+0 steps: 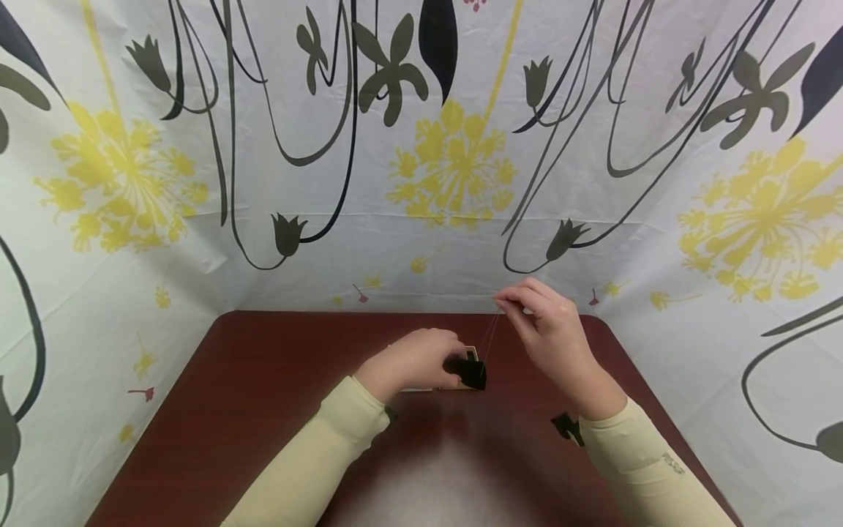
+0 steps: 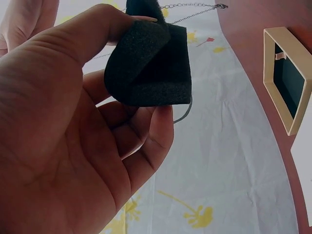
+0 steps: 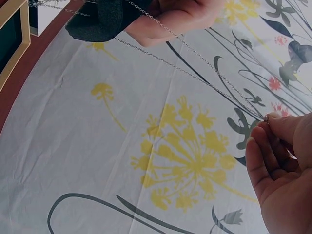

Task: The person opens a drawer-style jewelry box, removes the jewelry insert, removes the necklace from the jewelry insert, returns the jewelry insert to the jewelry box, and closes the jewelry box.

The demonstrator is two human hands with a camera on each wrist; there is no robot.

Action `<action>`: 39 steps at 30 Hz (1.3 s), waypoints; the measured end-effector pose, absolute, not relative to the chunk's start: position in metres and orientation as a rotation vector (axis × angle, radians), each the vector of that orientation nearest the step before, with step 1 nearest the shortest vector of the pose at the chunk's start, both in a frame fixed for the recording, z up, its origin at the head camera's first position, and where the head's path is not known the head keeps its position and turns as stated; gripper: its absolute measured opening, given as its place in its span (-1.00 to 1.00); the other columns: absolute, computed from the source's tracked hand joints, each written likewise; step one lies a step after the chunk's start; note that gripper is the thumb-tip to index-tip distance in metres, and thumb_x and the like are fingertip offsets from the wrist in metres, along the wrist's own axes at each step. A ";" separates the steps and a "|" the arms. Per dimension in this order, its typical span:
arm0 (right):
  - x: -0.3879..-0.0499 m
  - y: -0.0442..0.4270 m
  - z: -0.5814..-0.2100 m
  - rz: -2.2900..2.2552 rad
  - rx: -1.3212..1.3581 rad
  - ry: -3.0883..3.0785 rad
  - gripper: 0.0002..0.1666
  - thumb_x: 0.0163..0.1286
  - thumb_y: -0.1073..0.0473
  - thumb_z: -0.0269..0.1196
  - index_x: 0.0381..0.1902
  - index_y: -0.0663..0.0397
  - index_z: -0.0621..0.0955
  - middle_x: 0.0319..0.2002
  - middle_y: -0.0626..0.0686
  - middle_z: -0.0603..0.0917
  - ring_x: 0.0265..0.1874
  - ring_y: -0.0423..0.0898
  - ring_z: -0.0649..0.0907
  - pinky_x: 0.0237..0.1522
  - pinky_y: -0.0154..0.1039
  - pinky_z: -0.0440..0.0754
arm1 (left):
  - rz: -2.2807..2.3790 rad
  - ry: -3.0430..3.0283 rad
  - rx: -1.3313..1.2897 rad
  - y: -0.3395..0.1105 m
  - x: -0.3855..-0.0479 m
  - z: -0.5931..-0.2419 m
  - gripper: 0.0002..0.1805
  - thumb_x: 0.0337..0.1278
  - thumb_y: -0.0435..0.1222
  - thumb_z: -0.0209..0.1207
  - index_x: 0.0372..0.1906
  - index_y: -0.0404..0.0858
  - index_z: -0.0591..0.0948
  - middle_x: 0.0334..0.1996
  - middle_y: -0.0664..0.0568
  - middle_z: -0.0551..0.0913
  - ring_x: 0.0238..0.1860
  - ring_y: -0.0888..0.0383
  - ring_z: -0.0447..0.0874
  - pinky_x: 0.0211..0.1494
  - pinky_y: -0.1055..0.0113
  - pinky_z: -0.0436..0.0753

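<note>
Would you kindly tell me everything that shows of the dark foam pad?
The dark foam pad looks matte and finely grainy, almost black, and is bent over on itself, with one side rounded and a square corner opposite. The left hand pinches it above the table. Strands of a fine necklace chain run from it to the right hand.

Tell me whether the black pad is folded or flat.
Folded: the left wrist view shows the pad bent over in the left hand.
</note>
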State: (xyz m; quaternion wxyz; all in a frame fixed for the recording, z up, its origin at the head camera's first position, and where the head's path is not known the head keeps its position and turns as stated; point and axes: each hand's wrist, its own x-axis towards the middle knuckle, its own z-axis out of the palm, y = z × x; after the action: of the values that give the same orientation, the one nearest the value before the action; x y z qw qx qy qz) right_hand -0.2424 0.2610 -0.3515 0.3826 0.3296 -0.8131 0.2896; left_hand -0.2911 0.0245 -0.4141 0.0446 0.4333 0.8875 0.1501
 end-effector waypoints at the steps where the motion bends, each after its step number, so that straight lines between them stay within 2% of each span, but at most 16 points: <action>1: -0.242 0.261 -0.351 0.737 0.839 -2.073 -0.74 0.40 0.48 0.49 -0.10 0.04 0.85 -0.20 -0.10 0.78 -0.34 -0.24 0.67 -0.22 -0.53 0.59 | 0.457 2.713 1.324 0.024 -0.291 -0.414 -0.73 0.33 -0.08 0.51 0.03 -0.03 0.82 -0.16 0.25 0.65 -0.19 0.29 0.60 0.00 0.27 0.66; 39: -0.242 0.263 -0.351 0.736 0.820 -2.049 -0.73 0.39 0.47 0.50 -0.07 0.05 0.86 -0.19 -0.05 0.79 -0.34 -0.22 0.64 -0.26 -0.49 0.54 | 0.436 2.713 1.328 0.025 -0.291 -0.418 -0.77 0.30 -0.11 0.51 -0.01 -0.02 0.82 -0.20 0.25 0.65 -0.20 0.27 0.60 -0.01 0.26 0.65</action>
State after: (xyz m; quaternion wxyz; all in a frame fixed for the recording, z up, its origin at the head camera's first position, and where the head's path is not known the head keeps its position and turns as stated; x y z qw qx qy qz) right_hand -0.2425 0.2632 -0.3512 0.3962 0.3237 -0.8086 0.2906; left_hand -0.2912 0.0246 -0.4177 0.0447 0.4348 0.8880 0.1428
